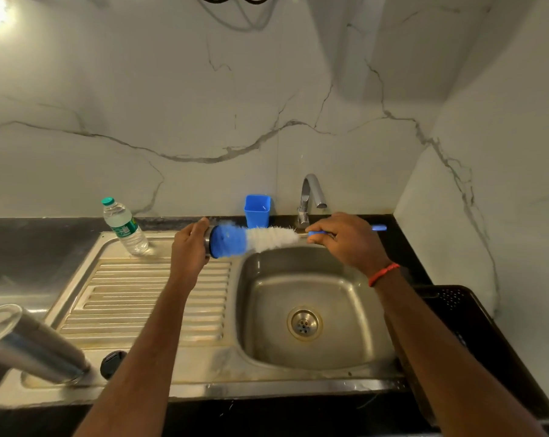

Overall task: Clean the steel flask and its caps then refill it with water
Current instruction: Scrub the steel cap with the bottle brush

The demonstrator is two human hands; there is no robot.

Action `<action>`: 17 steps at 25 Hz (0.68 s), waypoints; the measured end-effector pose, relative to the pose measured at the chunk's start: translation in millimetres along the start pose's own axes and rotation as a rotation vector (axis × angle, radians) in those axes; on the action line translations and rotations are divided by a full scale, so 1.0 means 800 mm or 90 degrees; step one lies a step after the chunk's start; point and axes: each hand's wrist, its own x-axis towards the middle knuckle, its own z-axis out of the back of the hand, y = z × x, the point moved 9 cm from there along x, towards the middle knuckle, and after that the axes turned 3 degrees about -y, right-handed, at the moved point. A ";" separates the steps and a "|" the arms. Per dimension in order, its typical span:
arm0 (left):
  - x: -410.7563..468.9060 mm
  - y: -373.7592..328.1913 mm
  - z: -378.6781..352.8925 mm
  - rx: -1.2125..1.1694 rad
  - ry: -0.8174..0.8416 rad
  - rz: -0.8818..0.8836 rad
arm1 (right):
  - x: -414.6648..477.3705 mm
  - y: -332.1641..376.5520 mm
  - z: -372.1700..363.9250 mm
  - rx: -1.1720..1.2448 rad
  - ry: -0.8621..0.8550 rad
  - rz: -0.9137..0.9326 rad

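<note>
The steel flask [30,345] stands at the near left on the drainboard with its mouth open. A small black cap [112,363] lies beside its base. My left hand [188,250] is shut on a steel cup-shaped cap [207,241], held sideways over the drainboard's far edge. My right hand [348,241] grips the blue handle of a bottle brush [257,239]. The brush's blue and white bristles point left, and the blue tip sits inside the steel cap.
A steel sink basin [311,279] with a drain lies below my right hand; the tap [311,197] behind it shows no water running. A plastic water bottle [125,227] and a blue cup [257,209] stand at the back. A dark tray [475,335] sits at the right.
</note>
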 end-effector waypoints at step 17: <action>-0.032 0.018 -0.042 -0.075 -0.007 0.131 | -0.017 0.010 0.062 -0.121 -0.268 0.157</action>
